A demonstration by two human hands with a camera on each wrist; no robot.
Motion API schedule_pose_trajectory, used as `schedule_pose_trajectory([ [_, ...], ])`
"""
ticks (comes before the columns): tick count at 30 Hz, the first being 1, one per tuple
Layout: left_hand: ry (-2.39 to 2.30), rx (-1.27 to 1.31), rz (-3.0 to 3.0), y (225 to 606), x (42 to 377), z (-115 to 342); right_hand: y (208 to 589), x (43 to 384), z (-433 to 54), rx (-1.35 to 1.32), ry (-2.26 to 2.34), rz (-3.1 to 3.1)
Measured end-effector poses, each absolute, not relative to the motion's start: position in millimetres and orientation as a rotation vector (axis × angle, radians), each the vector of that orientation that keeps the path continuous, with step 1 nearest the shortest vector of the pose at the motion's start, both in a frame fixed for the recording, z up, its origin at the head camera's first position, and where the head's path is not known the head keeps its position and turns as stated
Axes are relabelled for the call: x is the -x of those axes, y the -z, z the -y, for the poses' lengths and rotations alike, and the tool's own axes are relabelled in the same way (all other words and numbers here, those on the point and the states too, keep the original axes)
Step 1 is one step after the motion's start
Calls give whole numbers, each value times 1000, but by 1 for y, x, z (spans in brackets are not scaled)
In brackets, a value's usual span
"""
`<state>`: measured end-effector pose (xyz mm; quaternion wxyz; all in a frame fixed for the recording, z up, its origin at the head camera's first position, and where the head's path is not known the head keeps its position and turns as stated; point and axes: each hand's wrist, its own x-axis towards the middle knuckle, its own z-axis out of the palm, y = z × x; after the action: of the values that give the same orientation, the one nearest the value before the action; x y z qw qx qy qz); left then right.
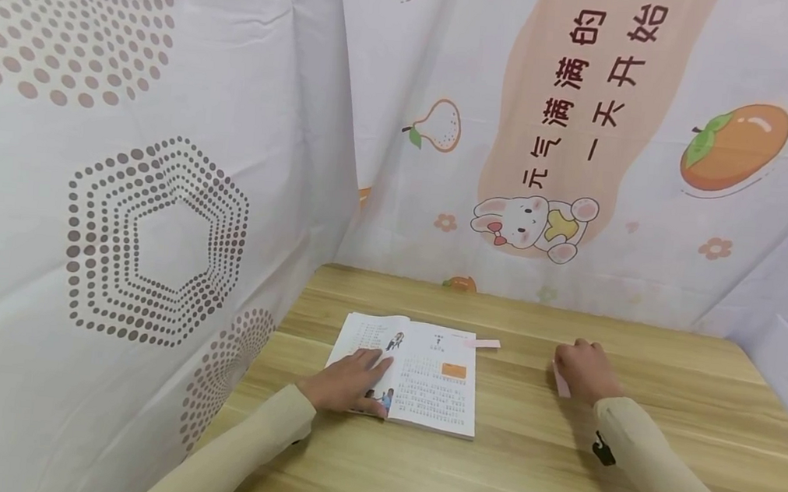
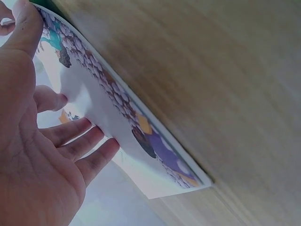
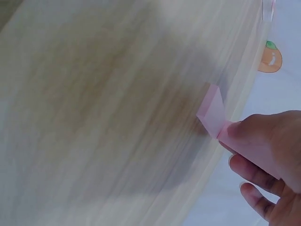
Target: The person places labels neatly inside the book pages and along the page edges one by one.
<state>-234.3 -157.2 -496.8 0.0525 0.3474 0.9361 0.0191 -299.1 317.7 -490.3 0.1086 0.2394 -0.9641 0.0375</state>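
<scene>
An open book (image 1: 426, 393) with printed text and coloured pictures lies on the wooden table. Across its left page rests my left hand (image 1: 348, 381), fingers spread and fairly straight; in the left wrist view the fingertips touch the illustrated page (image 2: 101, 94) and the thumb is at the book's edge. My right hand (image 1: 587, 371) is off to the right of the book, low over the table. Between thumb and fingers it pinches a pink sticky-note pad (image 3: 249, 148), whose thick end (image 3: 211, 109) angles away. A pink sticky tab (image 1: 487, 344) projects from the book's right edge near the top.
The wooden table (image 1: 514, 475) extends around the book and both hands. A white cloth with dotted patterns (image 1: 154, 256) hangs close on the left. Behind the table hangs another cloth (image 1: 395, 230) printed with fruit, a rabbit and characters.
</scene>
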Motion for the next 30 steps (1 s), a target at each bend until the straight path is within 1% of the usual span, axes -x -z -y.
schedule_pose_trajectory([
  [9, -59, -1040, -2837, 499, 233, 157, 489, 299, -320, -607, -294, 2902],
  [22, -67, -1029, -2844, 499, 234, 158, 492, 305, -329, -584, -441, 2905],
  [30, -48, -1085, -2859, 501, 236, 159, 493, 305, -329, -595, -469, 2852],
])
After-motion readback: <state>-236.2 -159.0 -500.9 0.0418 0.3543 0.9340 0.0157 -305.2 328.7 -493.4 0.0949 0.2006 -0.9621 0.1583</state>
